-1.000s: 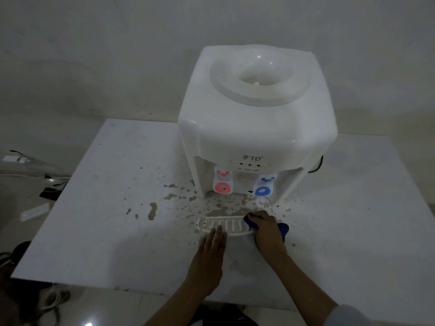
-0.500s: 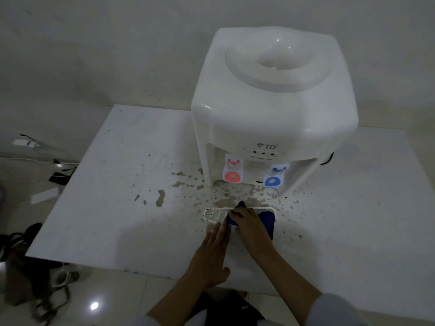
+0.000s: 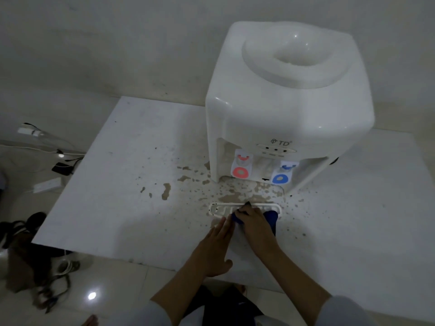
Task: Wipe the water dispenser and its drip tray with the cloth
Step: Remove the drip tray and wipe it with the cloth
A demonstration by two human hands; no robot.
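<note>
Drip tray [image 3: 217, 209]: pulled out of the water dispenser [image 3: 282, 109] and lying flat on the white table [image 3: 122, 184], just in front of the two taps, long axis running left to right across the view. Blue cloth [image 3: 270, 216] bunched on the tray's right half, pressed down under the right hand [image 3: 255, 220], fingers curled over it and reaching toward the tray's middle. Left hand [image 3: 217, 243] flat on the table just this side of the tray, fingers straight and together, tips touching or nearly touching the near rim; holding nothing, probably steadying the tray.

Key relation for the next stroke: unwiped slats lying to the left of the cloth, along the tray's long axis, so likely a sideways sweep leftward by the right hand, the nearer one to the work. Left fingertips sitting close to that path, possibly in the way.

Further out: brown splashes [image 3: 166, 191] scattered over the table left of and in front of the dispenser base. Red tap [image 3: 240, 171] and blue tap [image 3: 280, 178] above the tray's empty slot. Cables and a power strip [image 3: 46, 184] on the floor at left.
</note>
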